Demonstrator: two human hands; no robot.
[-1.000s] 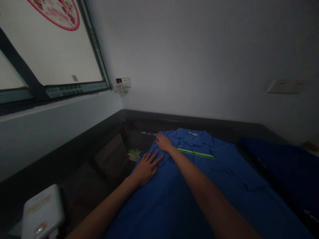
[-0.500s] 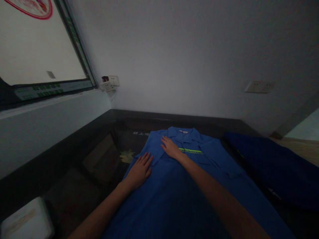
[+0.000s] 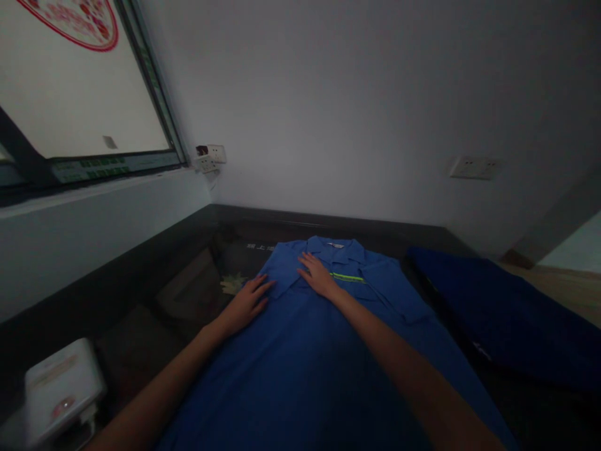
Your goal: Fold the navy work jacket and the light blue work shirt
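Note:
A blue short-sleeved work shirt [image 3: 310, 351] lies face up and spread flat on a dark glossy table, its collar pointing toward the wall. A yellow-green stripe [image 3: 347, 277] crosses the chest. My left hand [image 3: 246, 300] rests on the shirt's left edge, fingers apart, by the sleeve on that side. Palm down, my right hand [image 3: 317, 275] lies on the cloth below the collar, over the left chest, with its fingers stretched out. Neither hand grasps the fabric. My right forearm hides part of the shirt front.
Dark blue folded cloth [image 3: 498, 307] lies to the right of the shirt. At the lower left stands a white box-like device [image 3: 63, 388] with a cable. The dark table [image 3: 164, 313] meets walls at the back and left, with sockets [image 3: 474, 167] on the back wall.
My left hand has slid a little left and up toward the shirt's sleeve edge. My right hand has stayed at nearly the same spot on the chest. The camera view has shifted slightly.

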